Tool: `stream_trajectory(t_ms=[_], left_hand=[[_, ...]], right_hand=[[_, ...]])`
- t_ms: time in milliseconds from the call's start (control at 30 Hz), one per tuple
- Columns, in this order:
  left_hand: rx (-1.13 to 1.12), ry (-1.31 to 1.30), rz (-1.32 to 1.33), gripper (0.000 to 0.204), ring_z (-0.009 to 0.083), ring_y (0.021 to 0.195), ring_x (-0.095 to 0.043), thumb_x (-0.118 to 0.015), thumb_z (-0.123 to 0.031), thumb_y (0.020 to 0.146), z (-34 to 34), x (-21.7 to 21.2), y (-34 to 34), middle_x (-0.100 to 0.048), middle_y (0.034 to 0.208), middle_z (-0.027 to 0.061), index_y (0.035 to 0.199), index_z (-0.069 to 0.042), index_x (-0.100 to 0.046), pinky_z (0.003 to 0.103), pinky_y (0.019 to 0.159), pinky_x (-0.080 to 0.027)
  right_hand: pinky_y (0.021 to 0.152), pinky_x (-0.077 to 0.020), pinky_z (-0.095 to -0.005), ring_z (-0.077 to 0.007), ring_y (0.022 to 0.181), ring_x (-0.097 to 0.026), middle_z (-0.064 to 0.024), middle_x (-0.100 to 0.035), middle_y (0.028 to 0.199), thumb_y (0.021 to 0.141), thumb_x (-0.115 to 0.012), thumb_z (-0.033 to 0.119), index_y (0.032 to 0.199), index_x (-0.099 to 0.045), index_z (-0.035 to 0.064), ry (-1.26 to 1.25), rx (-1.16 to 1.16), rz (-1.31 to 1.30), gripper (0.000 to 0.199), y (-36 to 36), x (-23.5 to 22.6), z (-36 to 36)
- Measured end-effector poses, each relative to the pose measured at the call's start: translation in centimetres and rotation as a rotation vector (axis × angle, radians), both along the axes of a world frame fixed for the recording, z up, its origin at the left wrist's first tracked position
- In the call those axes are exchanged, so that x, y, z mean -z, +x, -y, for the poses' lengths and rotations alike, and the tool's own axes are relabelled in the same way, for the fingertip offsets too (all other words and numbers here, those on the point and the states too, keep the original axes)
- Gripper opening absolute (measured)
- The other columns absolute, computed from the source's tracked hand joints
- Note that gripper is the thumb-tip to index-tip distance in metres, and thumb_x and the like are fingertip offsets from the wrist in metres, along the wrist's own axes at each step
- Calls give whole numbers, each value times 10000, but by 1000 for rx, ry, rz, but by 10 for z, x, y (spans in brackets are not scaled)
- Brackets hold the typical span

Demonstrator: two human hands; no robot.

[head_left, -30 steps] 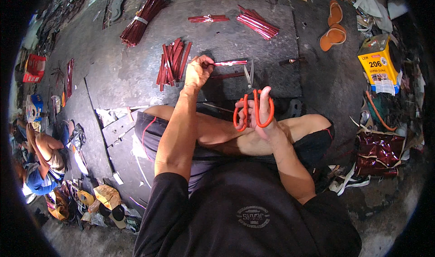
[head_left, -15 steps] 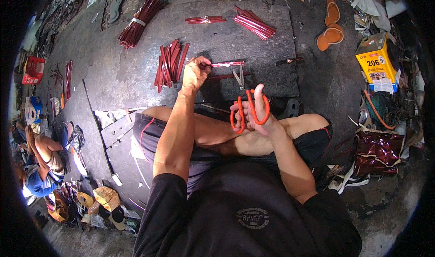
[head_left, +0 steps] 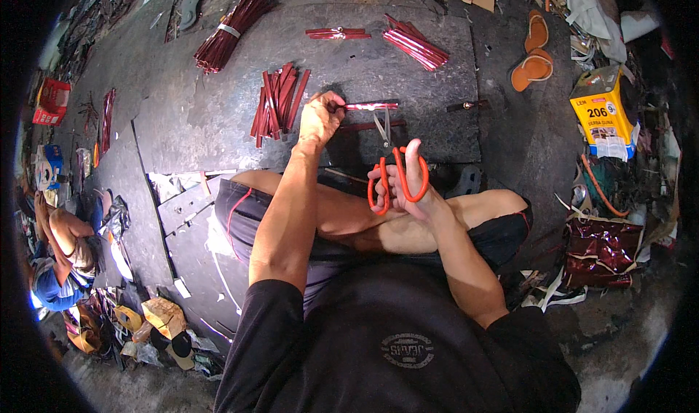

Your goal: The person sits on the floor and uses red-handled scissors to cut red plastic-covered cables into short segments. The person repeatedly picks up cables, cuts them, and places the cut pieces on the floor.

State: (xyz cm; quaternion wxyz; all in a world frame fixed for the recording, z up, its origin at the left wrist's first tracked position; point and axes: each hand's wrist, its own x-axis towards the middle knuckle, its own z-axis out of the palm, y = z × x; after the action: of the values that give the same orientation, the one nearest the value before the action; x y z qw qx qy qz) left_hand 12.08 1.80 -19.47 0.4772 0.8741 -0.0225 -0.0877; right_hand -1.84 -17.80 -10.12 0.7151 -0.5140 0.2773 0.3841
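My left hand [head_left: 319, 118] pinches one end of a thin red strip [head_left: 370, 106] and holds it level above the dark floor mat [head_left: 189, 114]. My right hand [head_left: 408, 187] has its fingers through the orange handles of a pair of scissors [head_left: 392, 171], whose metal blades point up toward the strip with their tips just under it. A loose pile of red strips [head_left: 277, 101] lies left of my left hand. I sit cross-legged, with my knees below both hands.
More red strip bundles lie at the far left [head_left: 227, 32], far middle [head_left: 336, 32] and far right [head_left: 416, 45] of the mat. Orange sandals [head_left: 534, 53], a yellow box [head_left: 603, 118] and a dark red bag [head_left: 602, 249] are on the right. Another person [head_left: 62, 253] sits at the left edge.
My left hand has lifted the red strip slightly away from me. My right hand has swung the scissors upright toward the strip.
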Motion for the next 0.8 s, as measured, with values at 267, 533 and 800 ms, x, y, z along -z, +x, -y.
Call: stream_trajectory(t_ms=[267,533,800], left_hand=[[-32,-14,107,187,169,694,-604,-710,5,707,2,7,0,-580,781,52,866,-85,-669,300,667,-516],[-32,-15,97,189,169,689,-600,-711,6,706,2,6,-1,-573,782,53,867,-82,-668,300,666,-514],[2,25,45,164,199,797,-640,-701,-45,744,2,-1,0,-635,855,76,901,-81,-672,328,746,-511]], right_hand=[[657,-572,-447,-203,667,-583,-100,-553,730,678,-247,952,1024,-578,-94,25,47,17,1150,6,7,-6],[673,-525,-355,-207,658,-609,-81,-568,752,632,-139,977,1137,-542,-65,14,-2,-19,1226,7,6,-6],[678,-524,-358,-198,664,-595,-81,-570,756,621,-151,982,1140,-540,-71,9,17,-18,1236,9,5,-7]])
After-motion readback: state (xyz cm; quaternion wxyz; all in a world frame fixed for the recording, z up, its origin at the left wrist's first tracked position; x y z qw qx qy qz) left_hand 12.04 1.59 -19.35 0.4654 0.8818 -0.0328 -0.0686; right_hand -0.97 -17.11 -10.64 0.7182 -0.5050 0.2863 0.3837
